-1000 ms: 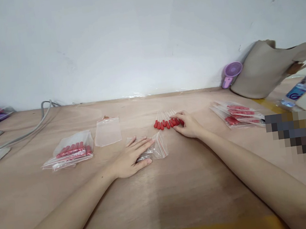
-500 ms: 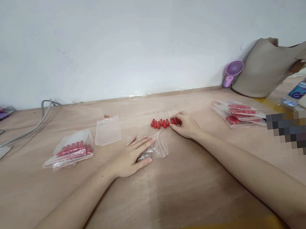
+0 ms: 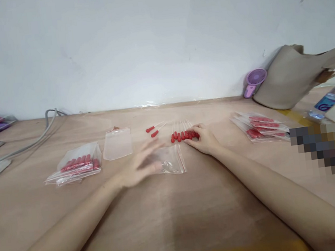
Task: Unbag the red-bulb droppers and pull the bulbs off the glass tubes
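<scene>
My right hand (image 3: pixel 203 139) rests on the table with its fingertips on a row of several red-capped clear droppers (image 3: pixel 183 135). Two more droppers (image 3: pixel 152 131) lie apart to the left of that row. My left hand (image 3: pixel 138 165) is smeared by motion above the table, just left of a clear zip bag (image 3: pixel 172 161) with a red seal; its fingers seem stretched out with nothing in them. An empty zip bag (image 3: pixel 117 143) lies further left.
A filled bag of red droppers (image 3: pixel 77 166) lies at the left, more filled bags (image 3: pixel 261 127) at the right. A grey cable (image 3: pixel 35 142), flat devices, a purple hand fan (image 3: pixel 253 80) and a beige bag (image 3: pixel 295 75) stand along the table's edges by the wall.
My left hand has lifted off the zip bag and is moving. Two droppers now lie apart to the left of the row. My right hand has stayed on the row.
</scene>
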Tool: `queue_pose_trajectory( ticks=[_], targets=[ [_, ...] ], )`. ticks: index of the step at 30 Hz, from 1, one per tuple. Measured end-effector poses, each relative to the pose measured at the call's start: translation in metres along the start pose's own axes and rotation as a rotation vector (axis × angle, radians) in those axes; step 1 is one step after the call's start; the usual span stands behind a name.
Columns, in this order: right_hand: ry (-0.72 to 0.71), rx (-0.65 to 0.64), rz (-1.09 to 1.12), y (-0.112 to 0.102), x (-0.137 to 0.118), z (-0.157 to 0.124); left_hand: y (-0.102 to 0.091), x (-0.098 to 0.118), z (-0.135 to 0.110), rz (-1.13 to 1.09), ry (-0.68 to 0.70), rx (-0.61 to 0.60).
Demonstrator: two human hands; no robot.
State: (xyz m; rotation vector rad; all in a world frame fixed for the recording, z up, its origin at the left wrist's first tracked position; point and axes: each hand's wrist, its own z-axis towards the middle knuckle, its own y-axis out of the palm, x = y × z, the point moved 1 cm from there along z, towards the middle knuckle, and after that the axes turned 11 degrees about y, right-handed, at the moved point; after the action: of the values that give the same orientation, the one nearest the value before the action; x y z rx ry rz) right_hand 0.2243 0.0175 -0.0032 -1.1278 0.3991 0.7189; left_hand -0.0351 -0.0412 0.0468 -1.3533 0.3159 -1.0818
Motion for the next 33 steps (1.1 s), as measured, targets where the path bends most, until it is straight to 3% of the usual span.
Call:
queue_pose_trajectory(
  ticks=[2,3,6,11,20,26,33],
  targets=[
    [0.001,-0.002,-0.003,0.001,0.001,-0.001,-0.017,-0.019,0.027,0.067,-0.179,0.166],
    [-0.001,0.0,-0.003,0.001,0.001,-0.001,-0.023,-0.031,0.043,0.117,-0.282,0.173],
    [0.043,0.028,0.03,0.0,0.004,-0.001,-0.027,-0.072,0.082,0.218,-0.504,0.018],
    [0.322,0.079,0.093,-0.001,0.011,0.008,-0.013,-0.108,0.102,0.245,-0.58,-0.028],
    [0.308,-0.012,0.087,0.001,0.014,0.015,-0.012,-0.1,0.118,0.277,-0.599,-0.163],
    [0.258,-0.015,0.078,0.006,0.017,0.015,-0.003,-0.078,0.123,0.073,-0.621,-0.264],
    [0.236,-0.028,0.098,0.006,0.015,0.015,0.018,-0.052,0.128,-0.076,-0.631,-0.155]
  ],
)
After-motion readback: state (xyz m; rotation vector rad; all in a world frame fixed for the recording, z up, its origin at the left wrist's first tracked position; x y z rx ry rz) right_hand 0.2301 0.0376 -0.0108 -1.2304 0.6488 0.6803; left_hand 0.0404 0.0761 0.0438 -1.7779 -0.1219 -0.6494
